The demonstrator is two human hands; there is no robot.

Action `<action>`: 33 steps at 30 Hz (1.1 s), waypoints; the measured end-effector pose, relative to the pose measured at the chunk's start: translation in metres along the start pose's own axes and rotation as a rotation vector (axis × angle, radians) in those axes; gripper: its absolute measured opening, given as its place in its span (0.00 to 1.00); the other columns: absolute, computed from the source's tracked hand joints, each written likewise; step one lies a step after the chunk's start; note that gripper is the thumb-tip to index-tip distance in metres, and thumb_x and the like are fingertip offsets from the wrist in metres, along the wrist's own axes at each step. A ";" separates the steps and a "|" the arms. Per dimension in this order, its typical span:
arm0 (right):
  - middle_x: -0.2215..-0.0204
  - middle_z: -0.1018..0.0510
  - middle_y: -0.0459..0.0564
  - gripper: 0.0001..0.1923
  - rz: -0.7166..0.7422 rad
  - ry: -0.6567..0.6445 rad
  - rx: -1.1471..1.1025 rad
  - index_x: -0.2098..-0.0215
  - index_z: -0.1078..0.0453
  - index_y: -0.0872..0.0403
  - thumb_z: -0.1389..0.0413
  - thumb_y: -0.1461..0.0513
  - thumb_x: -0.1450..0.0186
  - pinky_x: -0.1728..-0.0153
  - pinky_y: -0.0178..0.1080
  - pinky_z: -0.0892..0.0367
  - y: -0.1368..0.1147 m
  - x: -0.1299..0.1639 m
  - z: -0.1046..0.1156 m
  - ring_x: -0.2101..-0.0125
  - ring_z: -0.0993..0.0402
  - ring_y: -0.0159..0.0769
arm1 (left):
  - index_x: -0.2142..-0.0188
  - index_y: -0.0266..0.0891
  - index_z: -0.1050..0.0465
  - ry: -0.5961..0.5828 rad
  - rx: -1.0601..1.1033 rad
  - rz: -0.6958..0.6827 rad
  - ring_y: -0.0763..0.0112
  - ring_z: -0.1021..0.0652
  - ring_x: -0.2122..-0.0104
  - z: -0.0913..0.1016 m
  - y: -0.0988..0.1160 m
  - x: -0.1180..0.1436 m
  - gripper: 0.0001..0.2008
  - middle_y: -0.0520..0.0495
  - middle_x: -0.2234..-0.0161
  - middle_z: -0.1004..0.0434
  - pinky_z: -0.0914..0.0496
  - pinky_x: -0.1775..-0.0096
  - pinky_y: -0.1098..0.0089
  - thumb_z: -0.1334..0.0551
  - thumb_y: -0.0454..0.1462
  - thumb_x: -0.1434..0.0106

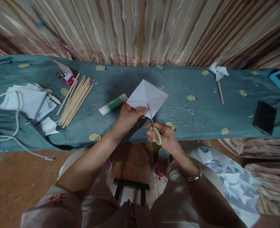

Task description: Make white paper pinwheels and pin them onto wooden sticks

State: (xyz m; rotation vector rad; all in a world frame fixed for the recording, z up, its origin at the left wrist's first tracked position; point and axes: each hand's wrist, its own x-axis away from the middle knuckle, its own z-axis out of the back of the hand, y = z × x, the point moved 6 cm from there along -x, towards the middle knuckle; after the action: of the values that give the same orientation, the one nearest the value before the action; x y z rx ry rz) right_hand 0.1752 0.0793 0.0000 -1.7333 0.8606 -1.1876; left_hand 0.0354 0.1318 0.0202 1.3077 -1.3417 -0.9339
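The left hand (130, 117) pinches the square white paper (146, 91), with the thumb on top and the other fingers partly hidden below. The paper is over the middle of the green tablecloth (135, 72), one corner pointing to the person, and it seems to be lifted a little. The right hand (166, 134) has its fingers curled around the green handle of the scissors (158, 134), whose blades meet the near corner; how wide they stand apart, I cannot tell. A dark line goes from this corner toward the centre, and I cannot say how much of it is blade and how much is cut. The thumb tip lies just beside this line, so if the blades turn slightly to the left, the skin could be nicked. If the cut goes too far, the centre could be weakened or the sheet divided. The right half has no finger on it, therefore it could bend and make the cut crooked. Near the left hand lies a glue stick (113, 104); because it is round, a bump from the wrist could make it roll.
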 end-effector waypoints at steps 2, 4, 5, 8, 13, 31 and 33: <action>0.85 0.29 0.40 0.21 0.005 -0.002 0.007 0.70 0.26 0.52 0.30 0.48 0.53 0.82 0.31 0.35 0.001 0.000 0.000 0.84 0.34 0.26 | 0.77 0.35 0.27 0.005 -0.002 0.012 0.76 0.28 0.79 0.000 0.000 0.001 0.07 0.51 0.79 0.26 0.31 0.75 0.75 0.32 0.35 0.54; 0.85 0.29 0.39 0.20 0.006 0.005 0.011 0.70 0.26 0.52 0.30 0.49 0.53 0.82 0.30 0.35 0.001 0.000 0.000 0.84 0.34 0.26 | 0.77 0.35 0.27 0.006 -0.005 0.021 0.76 0.28 0.79 0.000 0.001 0.001 0.07 0.51 0.80 0.26 0.31 0.75 0.74 0.32 0.35 0.54; 0.85 0.29 0.39 0.20 0.001 0.007 0.013 0.70 0.26 0.52 0.30 0.50 0.53 0.82 0.30 0.35 0.001 0.000 0.000 0.84 0.34 0.25 | 0.77 0.34 0.27 0.007 -0.003 0.024 0.76 0.28 0.79 0.000 0.002 0.002 0.07 0.51 0.80 0.27 0.31 0.76 0.74 0.32 0.35 0.54; 0.85 0.28 0.39 0.20 -0.025 -0.015 0.023 0.69 0.26 0.53 0.29 0.51 0.54 0.81 0.29 0.35 0.000 0.000 -0.001 0.84 0.33 0.25 | 0.76 0.35 0.26 0.019 0.021 0.026 0.75 0.28 0.79 0.000 0.006 0.001 0.07 0.51 0.78 0.25 0.30 0.75 0.74 0.31 0.35 0.55; 0.82 0.26 0.38 0.20 -0.103 -0.141 0.056 0.68 0.27 0.52 0.29 0.54 0.54 0.80 0.29 0.33 -0.001 0.005 -0.001 0.82 0.30 0.25 | 0.76 0.38 0.24 0.077 0.063 -0.006 0.73 0.26 0.76 0.012 0.012 -0.006 0.06 0.50 0.75 0.22 0.30 0.74 0.73 0.30 0.37 0.55; 0.73 0.20 0.42 0.20 0.408 0.343 0.041 0.62 0.23 0.48 0.31 0.49 0.50 0.68 0.36 0.30 -0.056 -0.013 0.085 0.73 0.26 0.30 | 0.73 0.39 0.22 -0.195 -0.187 -0.025 0.66 0.23 0.70 -0.002 0.001 -0.002 0.06 0.50 0.73 0.20 0.29 0.65 0.68 0.35 0.38 0.52; 0.71 0.20 0.42 0.21 0.402 0.319 0.011 0.61 0.23 0.48 0.30 0.51 0.51 0.66 0.35 0.30 -0.058 -0.017 0.083 0.71 0.26 0.29 | 0.74 0.37 0.23 -0.281 -0.316 -0.020 0.67 0.24 0.71 -0.007 -0.001 0.001 0.07 0.50 0.74 0.22 0.31 0.66 0.69 0.36 0.38 0.51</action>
State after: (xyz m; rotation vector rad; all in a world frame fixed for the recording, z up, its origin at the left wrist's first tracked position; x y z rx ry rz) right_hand 0.2528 0.1393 0.0307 -1.2945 1.3186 -1.2001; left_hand 0.0426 0.1319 0.0203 0.9746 -1.3255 -1.3227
